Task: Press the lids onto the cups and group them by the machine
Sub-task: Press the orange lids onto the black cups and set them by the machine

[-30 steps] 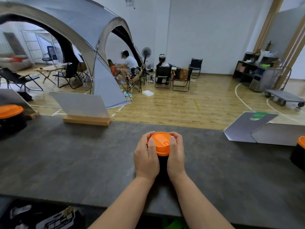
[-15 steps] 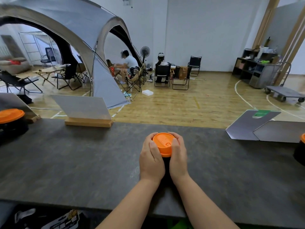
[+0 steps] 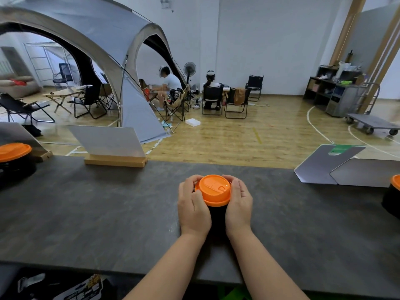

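You stand at a dark grey stone-look counter (image 3: 86,213) in a sports hall: pale wooden floor with white court lines (image 3: 313,126), a grey dome tent (image 3: 104,35), black folding camp chairs (image 3: 213,99).

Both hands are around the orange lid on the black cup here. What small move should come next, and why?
Probably press down round the lid's rim: both hands, left and right, already cup it on the black cup, but whether it has snapped on cannot be told.

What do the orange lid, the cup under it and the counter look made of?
Orange lid: likely moulded plastic, smooth with a soft sheen. Black cup: matte and dark; paper or plastic, cannot tell. Counter: dark grey, mottled, stone-like matte surface, possibly laminate.
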{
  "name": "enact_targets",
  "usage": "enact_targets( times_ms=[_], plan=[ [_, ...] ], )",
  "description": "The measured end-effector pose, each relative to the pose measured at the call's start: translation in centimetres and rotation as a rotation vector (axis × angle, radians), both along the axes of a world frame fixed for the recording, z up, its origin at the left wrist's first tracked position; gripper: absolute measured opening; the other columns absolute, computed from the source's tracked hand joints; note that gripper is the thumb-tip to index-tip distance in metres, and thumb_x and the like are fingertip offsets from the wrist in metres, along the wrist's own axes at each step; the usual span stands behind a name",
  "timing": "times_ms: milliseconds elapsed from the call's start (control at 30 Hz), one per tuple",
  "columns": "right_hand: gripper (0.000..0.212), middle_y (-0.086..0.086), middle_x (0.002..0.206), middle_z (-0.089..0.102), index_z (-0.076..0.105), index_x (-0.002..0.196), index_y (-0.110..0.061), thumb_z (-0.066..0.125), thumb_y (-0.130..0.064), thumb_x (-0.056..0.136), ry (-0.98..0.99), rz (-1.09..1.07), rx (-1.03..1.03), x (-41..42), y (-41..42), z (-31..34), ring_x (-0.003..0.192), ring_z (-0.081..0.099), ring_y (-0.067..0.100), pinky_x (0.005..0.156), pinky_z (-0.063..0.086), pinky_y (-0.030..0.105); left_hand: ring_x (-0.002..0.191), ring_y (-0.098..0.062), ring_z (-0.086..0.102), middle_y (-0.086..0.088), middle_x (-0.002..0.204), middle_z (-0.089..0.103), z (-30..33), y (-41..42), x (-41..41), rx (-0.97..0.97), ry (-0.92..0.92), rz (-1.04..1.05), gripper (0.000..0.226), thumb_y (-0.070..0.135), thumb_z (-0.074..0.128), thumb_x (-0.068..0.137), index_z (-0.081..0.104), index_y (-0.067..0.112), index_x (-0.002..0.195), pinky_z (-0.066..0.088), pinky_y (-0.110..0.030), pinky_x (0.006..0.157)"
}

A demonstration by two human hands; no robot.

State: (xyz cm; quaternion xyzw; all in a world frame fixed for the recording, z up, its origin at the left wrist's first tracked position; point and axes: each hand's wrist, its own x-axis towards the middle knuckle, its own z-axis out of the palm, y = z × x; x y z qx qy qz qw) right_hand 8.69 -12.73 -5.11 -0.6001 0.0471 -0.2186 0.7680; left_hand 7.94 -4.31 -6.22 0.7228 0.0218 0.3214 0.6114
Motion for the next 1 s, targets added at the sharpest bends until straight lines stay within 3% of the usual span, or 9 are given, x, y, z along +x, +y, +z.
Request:
enact_targets(
  times_ms=[167, 267, 367, 433, 500, 600, 767, 900, 1000],
  plan=[
    [0.030, 0.007, 0.108, 0.071, 0.066, 0.111, -0.019, 0.046, -0.035, 0.096, 0.005, 0.193, -0.039, -0.5, 0.3, 0.1, 0.099, 0.067, 0.020, 0.082, 0.054, 0.025, 0.085, -0.011, 0.057, 0.001, 0.092, 0.058, 0.0, 0.0, 0.0, -0.074, 0.018, 0.016, 0.016, 0.031, 0.034, 0.090, 0.050, 0.028, 0.091, 0.045, -0.023, 0.070],
    [0.029, 0.004, 0.106, 0.069, 0.065, 0.108, -0.025, 0.050, -0.038, 0.087, -0.003, 0.186, -0.079, -0.5, 0.3, -0.1, 0.099, 0.066, 0.026, 0.086, 0.054, 0.038, 0.077, -0.013, 0.056, -0.005, 0.088, 0.059, -0.1, 0.3, 0.1, -0.133, -0.011, 0.024, 0.011, 0.026, 0.041, 0.087, 0.052, 0.024, 0.085, 0.044, -0.025, 0.068],
    [0.026, 0.000, 0.100, 0.072, 0.068, 0.101, -0.024, 0.051, -0.038, 0.088, -0.034, 0.122, -0.094, -0.6, 0.3, -0.1, 0.095, 0.067, 0.022, 0.087, 0.054, 0.043, 0.090, -0.010, 0.055, -0.002, 0.099, 0.056, 0.0, 0.3, 0.0, -0.096, -0.021, -0.017, 0.021, 0.034, 0.039, 0.085, 0.055, 0.025, 0.096, 0.045, -0.025, 0.078],
    [0.030, -0.007, 0.097, 0.072, 0.068, 0.102, -0.027, 0.051, -0.046, 0.086, -0.041, 0.124, -0.153, -0.8, 0.4, -0.1, 0.092, 0.068, 0.012, 0.084, 0.056, 0.037, 0.102, -0.002, 0.056, 0.006, 0.112, 0.058, 0.2, 0.0, -0.4, -0.037, -0.047, -0.072, 0.043, 0.043, 0.037, 0.085, 0.060, 0.021, 0.115, 0.042, -0.012, 0.084],
    [0.033, -0.011, 0.097, 0.070, 0.066, 0.107, -0.031, 0.052, -0.049, 0.083, -0.044, 0.137, -0.234, -1.0, 0.5, -0.4, 0.092, 0.066, 0.007, 0.080, 0.057, 0.032, 0.108, -0.001, 0.058, 0.009, 0.119, 0.063, 0.3, 0.0, -0.6, -0.039, -0.049, -0.119, 0.053, 0.046, 0.038, 0.083, 0.063, 0.020, 0.122, 0.044, -0.009, 0.085],
    [0.029, -0.008, 0.100, 0.068, 0.063, 0.109, -0.032, 0.052, -0.033, 0.082, -0.049, 0.135, -0.266, -0.9, 0.5, -0.6, 0.092, 0.065, 0.010, 0.079, 0.058, 0.034, 0.110, 0.001, 0.058, 0.010, 0.121, 0.065, 0.2, 0.1, -0.5, -0.051, -0.028, -0.113, 0.056, 0.047, 0.038, 0.080, 0.065, 0.022, 0.123, 0.046, -0.011, 0.088],
    [0.028, -0.005, 0.099, 0.068, 0.064, 0.106, -0.030, 0.049, -0.027, 0.082, -0.077, 0.136, -0.268, -0.6, 0.5, -0.7, 0.090, 0.065, 0.011, 0.072, 0.055, 0.028, 0.104, 0.002, 0.059, 0.010, 0.114, 0.066, 0.2, 0.0, -0.4, -0.038, 0.002, -0.084, 0.056, 0.047, 0.035, 0.080, 0.066, 0.023, 0.120, 0.050, -0.016, 0.083],
    [0.029, -0.006, 0.101, 0.066, 0.062, 0.108, -0.030, 0.047, -0.030, 0.083, -0.072, 0.128, -0.280, -0.7, 0.7, -0.7, 0.092, 0.064, 0.007, 0.073, 0.056, 0.027, 0.101, 0.003, 0.059, 0.012, 0.111, 0.065, 0.4, -0.1, -0.6, -0.024, 0.027, -0.081, 0.055, 0.048, 0.033, 0.080, 0.064, 0.026, 0.120, 0.050, -0.014, 0.079],
    [0.033, -0.010, 0.098, 0.066, 0.061, 0.107, -0.033, 0.044, -0.047, 0.083, -0.071, 0.096, -0.291, -1.0, 0.9, -0.6, 0.090, 0.064, 0.002, 0.072, 0.054, 0.022, 0.093, -0.001, 0.061, 0.013, 0.104, 0.065, 0.6, 0.0, -1.0, -0.011, 0.067, -0.067, 0.049, 0.052, 0.030, 0.081, 0.059, 0.033, 0.116, 0.051, -0.018, 0.075]
  ],
)
